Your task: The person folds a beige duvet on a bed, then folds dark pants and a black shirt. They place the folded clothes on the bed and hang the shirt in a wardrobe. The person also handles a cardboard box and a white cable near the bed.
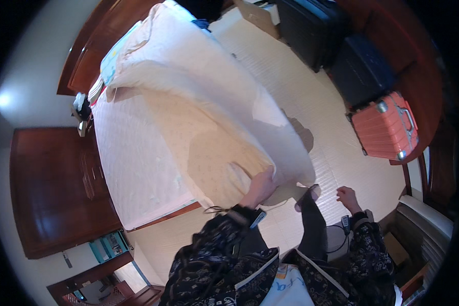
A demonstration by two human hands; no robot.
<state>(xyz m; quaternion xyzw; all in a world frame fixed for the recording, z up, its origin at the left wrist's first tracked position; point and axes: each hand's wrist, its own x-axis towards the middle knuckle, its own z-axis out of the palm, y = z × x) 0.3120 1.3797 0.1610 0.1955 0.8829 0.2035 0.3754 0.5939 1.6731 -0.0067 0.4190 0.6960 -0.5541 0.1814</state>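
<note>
My left hand (261, 187) grips the edge of a quilt (214, 153) near its corner at the foot of the bed. The quilt is pale pinkish-white on one side and yellowish-cream on the other. It lies partly folded back, and its right side hangs over the bed's edge. Under it, a white patterned sheet (137, 153) covers the left part of the mattress. My right hand (348, 199) hangs over the floor, away from the quilt, with its fingers curled. Nothing shows in it, but its palm is hidden.
A pink suitcase (384, 128), a dark blue case (361, 70) and a black suitcase (311, 30) stand along the right. A wooden cabinet (61, 183) is left of the bed. My foot (310, 197) is close to the quilt's hanging edge. A cable hangs near my right wrist.
</note>
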